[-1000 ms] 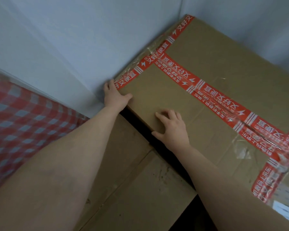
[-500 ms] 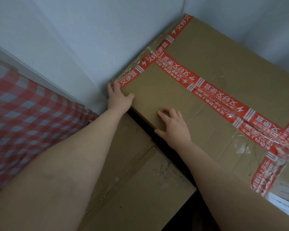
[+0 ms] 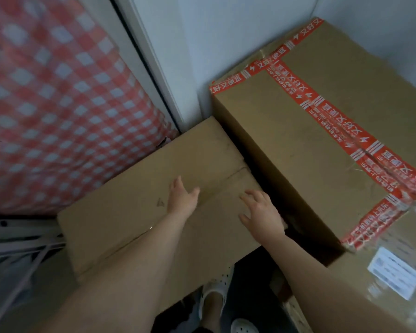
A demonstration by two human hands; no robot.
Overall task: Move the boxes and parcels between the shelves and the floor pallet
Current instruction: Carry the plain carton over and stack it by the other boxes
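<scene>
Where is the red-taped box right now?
In the head view, the red-taped box sits on the right, in the corner of the white walls, with the plain box to its left across a dark gap.

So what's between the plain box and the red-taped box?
Only a dark gap separates the plain box from the red-taped box; nothing shows in it, head view.

Taller box (image 3: 298,152) against wall (image 3: 226,44) at right, lower box (image 3: 120,212) just left of it, cloth (image 3: 58,104) further left
</scene>
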